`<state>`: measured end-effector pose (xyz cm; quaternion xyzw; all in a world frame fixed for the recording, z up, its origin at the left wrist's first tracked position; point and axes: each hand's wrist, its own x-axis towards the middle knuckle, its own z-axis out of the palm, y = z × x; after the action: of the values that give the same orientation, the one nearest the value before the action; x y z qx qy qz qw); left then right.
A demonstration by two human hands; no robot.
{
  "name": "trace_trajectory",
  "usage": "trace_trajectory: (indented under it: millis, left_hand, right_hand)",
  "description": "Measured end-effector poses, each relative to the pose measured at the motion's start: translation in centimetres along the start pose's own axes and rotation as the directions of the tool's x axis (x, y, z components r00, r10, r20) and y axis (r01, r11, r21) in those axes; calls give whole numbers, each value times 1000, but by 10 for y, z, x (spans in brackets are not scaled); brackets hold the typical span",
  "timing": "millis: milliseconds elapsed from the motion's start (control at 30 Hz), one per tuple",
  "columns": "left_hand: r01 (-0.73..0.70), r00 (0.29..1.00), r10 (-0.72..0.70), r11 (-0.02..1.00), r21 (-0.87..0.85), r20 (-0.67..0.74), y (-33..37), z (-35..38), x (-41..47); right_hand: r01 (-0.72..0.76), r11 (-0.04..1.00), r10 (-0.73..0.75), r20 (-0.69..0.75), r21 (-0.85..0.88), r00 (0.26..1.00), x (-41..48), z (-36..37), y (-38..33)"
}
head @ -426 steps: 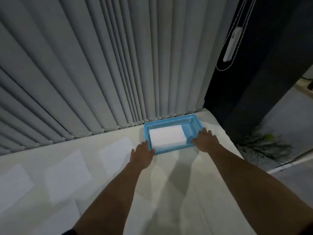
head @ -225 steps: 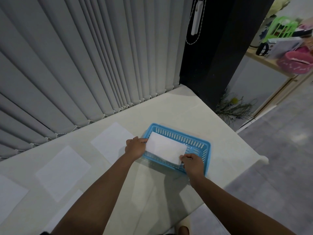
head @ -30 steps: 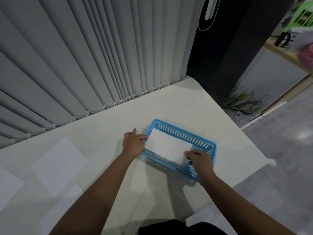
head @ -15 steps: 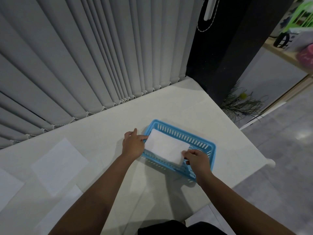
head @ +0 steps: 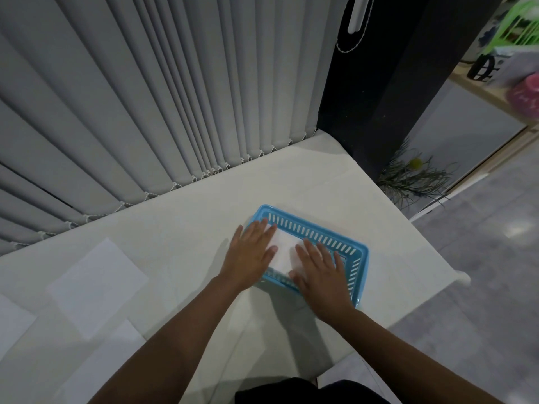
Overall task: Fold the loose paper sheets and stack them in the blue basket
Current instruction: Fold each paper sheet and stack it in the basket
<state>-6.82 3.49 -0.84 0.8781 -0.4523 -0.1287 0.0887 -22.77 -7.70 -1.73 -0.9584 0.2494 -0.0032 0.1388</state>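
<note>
The blue basket (head: 329, 233) sits on the white table (head: 306, 185) near its right side. Folded white paper (head: 284, 247) lies inside it, mostly covered by my hands. My left hand (head: 252, 253) rests flat with fingers spread over the basket's left end and the paper. My right hand (head: 319, 272) lies flat, palm down, on the paper's right part inside the basket. A loose unfolded sheet (head: 97, 284) lies on the table to the left, with another sheet (head: 102, 365) nearer me and one (head: 13, 322) at the left edge.
Grey vertical blinds (head: 145, 91) hang along the table's far edge. A dark pillar (head: 379, 83) stands at the back right corner, with a plant (head: 414, 176) on the floor beside it. The table's right edge drops to a grey floor (head: 481, 272). Shelves with coloured items are far right.
Both hands have gone from pinching the folded paper's ends to lying flat, palms down, on top of it in the basket. The basket has stayed in place.
</note>
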Motion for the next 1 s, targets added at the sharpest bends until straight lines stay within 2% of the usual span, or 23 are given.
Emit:
trace_trajectory:
  millis: [100,333,400,500,567,633,700,767,900,933,1000]
  left_hand:
    - [-26,993,12,993,114,120,-2,18,1]
    - [-24,990,-3,980,195,140,-7,25,0]
    - [18,993,-34,990,143,114,-6,21,-3]
    - [150,988,-153,985,-83,-27,-11,12,-7]
    - [270,945,-310,921,-279,-109,-15,9,-10]
    - [381,886,-460,795,-473,-60,-18,11,-11]
    - [430,856,-516,678,-596,31,-18,13,-12]
    - [454,844,-531,625,-635,80,-14,13,-13]
    - [500,786,-605,499,-708,129,-1,13,-17]
    - [505,770,-624,472,-723,130,2,13,-18]
    - [499,746,-655,431,-752,120,6,14,-20]
  right_hand:
    - [18,996,-8,124,-83,992,3,15,0]
    - [55,992,-31,208,-111,978,-3,17,13]
    - [3,998,6,166,-55,986,-9,8,17]
    - [-171,983,172,-12,67,985,-16,-2,30]
    - [-315,930,330,-57,192,942,-17,-7,39]
    - [-436,837,464,-5,330,886,-14,-8,47]
    - [-493,718,524,84,492,847,-10,-11,48]
    - [-506,604,534,159,615,830,-7,-11,47]
    - [-486,440,539,212,755,815,-5,-10,50]
    - [-488,404,541,228,774,810,-5,-11,51]
    - [-485,398,534,233,779,813,-3,-13,52]
